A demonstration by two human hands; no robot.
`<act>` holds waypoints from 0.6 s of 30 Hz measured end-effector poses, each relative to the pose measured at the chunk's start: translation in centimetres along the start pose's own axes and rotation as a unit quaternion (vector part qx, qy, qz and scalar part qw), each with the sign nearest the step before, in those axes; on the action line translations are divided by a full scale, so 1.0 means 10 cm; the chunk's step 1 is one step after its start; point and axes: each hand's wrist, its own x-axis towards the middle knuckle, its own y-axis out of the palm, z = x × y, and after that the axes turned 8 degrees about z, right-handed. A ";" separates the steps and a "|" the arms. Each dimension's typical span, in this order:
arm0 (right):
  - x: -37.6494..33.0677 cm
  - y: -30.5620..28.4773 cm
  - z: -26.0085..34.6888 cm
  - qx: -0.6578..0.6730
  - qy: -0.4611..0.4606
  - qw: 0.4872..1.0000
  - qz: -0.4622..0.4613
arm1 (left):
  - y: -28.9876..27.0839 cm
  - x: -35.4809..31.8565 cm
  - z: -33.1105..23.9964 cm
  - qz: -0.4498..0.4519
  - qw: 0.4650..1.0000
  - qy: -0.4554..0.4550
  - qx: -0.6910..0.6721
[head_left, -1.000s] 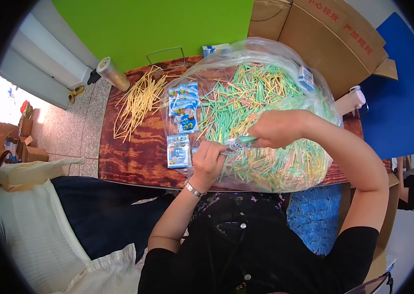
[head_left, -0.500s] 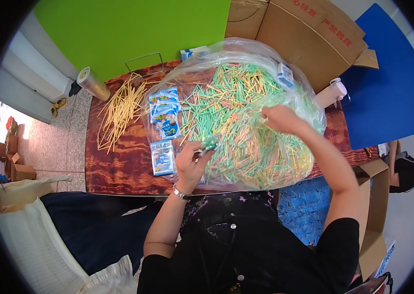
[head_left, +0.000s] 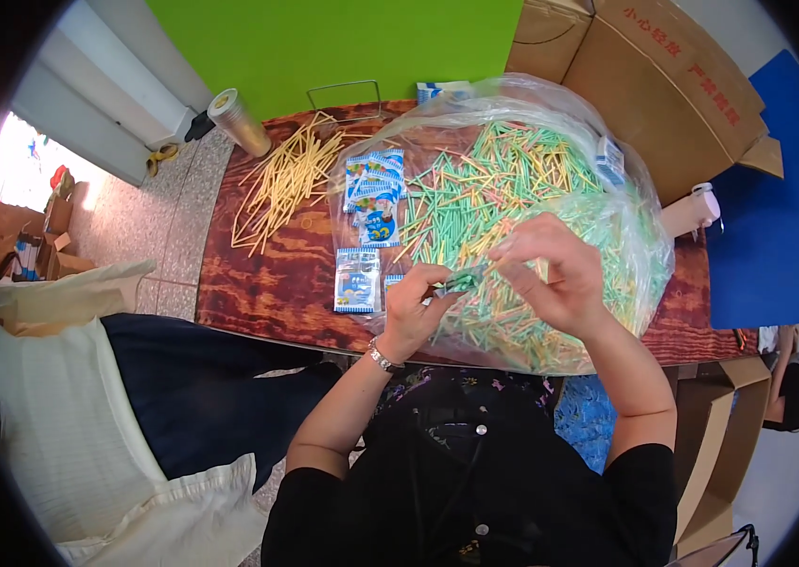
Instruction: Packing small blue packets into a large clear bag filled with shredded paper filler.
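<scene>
A big clear plastic bag [head_left: 607, 180] lies open on the wooden table [head_left: 267, 283], full of green and yellow sticks [head_left: 503, 189]. My left hand [head_left: 414, 307] and my right hand [head_left: 555, 274] meet over the near part of the pile. Between them they pinch a small bundle of green sticks [head_left: 464, 280]. Small blue and white packets [head_left: 373, 194] lie at the bag's left edge, and one more packet [head_left: 359, 280] sits just left of my left hand.
A loose heap of yellow sticks [head_left: 286, 180] spreads over the table's left part. A tape roll [head_left: 237, 121] stands at the far left corner. Cardboard boxes [head_left: 645, 76] stand behind the table on the right. A person in white and dark clothes [head_left: 135, 397] sits to my left.
My right hand has drawn back from the pile toward my left hand, and both now hold the small green bundle together. The view has also shifted.
</scene>
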 end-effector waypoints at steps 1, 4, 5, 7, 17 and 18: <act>0.04 0.03 0.01 -0.095 -0.067 0.993 0.034 | -0.02 -0.01 0.02 0.005 1.000 -0.002 -0.001; 0.04 0.11 -0.08 -0.136 -0.066 0.986 0.076 | -0.06 -0.01 0.02 -0.006 1.000 0.018 0.009; 0.07 0.13 -0.08 -0.133 -0.069 0.986 0.079 | -0.08 -0.01 0.03 -0.019 0.999 0.040 0.020; 0.15 0.19 -0.06 -0.158 -0.077 0.978 0.113 | -0.13 -0.02 0.01 -0.028 0.999 0.031 0.025; 0.21 0.53 -0.64 -0.223 -0.085 0.966 0.095 | -0.52 0.23 0.00 -0.007 0.984 0.022 0.174; 0.27 0.59 -0.74 -0.220 -0.087 0.967 0.093 | -0.61 0.28 0.05 -0.023 0.971 0.045 0.235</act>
